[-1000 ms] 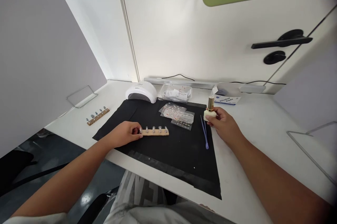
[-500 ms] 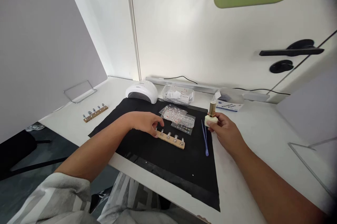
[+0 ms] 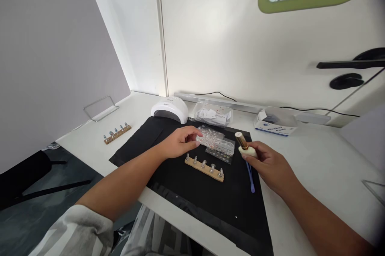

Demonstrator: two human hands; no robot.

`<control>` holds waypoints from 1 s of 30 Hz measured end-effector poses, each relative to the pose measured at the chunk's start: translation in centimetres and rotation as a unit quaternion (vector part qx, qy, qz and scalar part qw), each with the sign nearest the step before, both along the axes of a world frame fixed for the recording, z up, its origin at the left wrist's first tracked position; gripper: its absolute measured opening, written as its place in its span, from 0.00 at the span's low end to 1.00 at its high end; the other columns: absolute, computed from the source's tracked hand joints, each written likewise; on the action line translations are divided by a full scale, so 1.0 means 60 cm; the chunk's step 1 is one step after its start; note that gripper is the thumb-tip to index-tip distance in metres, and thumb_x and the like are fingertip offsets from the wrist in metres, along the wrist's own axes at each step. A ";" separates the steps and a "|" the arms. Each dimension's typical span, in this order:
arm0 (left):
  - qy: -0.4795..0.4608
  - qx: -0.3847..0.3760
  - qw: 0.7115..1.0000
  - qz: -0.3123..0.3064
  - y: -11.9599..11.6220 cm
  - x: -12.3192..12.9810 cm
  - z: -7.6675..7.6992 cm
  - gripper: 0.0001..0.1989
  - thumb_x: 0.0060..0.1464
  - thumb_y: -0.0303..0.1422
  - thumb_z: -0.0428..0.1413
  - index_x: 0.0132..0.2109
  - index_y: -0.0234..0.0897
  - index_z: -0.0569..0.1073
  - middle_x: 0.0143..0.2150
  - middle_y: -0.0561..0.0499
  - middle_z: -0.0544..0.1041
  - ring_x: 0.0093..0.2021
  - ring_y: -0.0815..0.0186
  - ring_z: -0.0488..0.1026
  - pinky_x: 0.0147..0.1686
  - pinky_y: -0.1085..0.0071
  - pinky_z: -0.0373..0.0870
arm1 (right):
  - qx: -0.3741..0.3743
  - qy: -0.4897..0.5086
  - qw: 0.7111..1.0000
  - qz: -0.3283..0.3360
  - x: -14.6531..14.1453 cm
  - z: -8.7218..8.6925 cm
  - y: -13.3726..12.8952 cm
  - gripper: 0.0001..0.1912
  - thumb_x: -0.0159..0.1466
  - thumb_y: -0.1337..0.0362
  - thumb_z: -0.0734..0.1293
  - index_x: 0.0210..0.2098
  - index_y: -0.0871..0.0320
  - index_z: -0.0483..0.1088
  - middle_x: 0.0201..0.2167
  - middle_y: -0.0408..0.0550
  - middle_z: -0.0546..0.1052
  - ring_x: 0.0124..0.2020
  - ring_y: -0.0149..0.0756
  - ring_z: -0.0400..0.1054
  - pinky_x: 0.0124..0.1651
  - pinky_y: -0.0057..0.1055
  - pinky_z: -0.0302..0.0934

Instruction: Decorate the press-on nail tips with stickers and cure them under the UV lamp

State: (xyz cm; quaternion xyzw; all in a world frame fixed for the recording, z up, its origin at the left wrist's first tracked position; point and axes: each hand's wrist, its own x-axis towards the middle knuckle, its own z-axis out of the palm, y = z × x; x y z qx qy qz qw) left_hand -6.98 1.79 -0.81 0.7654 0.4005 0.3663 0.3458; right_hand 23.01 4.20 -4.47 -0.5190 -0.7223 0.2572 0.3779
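My right hand (image 3: 267,160) holds a pale bottle (image 3: 247,151) with a gold cap, tilted to the left, over the mat's right edge. My left hand (image 3: 183,140) hovers with fingers apart and slightly curled, its fingertips at the left end of the patterned clear sheets (image 3: 221,144). Just below it lies a wooden strip (image 3: 204,169) with several small clear stands. Blue tweezers (image 3: 250,178) rest under the bottle, their upper end hidden by it and my right hand.
A black mat (image 3: 192,196) covers the middle of the white table (image 3: 300,176). Behind are a white lamp (image 3: 170,108), a clear box (image 3: 213,115) of packets and an alcohol pads box (image 3: 275,128). A second strip (image 3: 118,134) with small stands sits at the left.
My left hand has moved away from the strip's left end, up and right towards the sheets. The bottle in my right hand has tipped left. The view has shifted left.
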 end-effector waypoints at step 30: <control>0.055 0.198 0.977 -0.055 -0.040 0.030 0.005 0.09 0.62 0.32 0.55 0.47 0.35 0.72 0.36 0.50 0.74 0.32 0.70 0.70 0.33 0.75 0.67 | 0.029 -0.044 0.974 0.222 -0.053 0.052 -0.082 0.11 0.66 0.59 0.62 0.45 0.54 0.69 0.37 0.47 0.74 0.38 0.38 0.70 0.40 0.35 0.65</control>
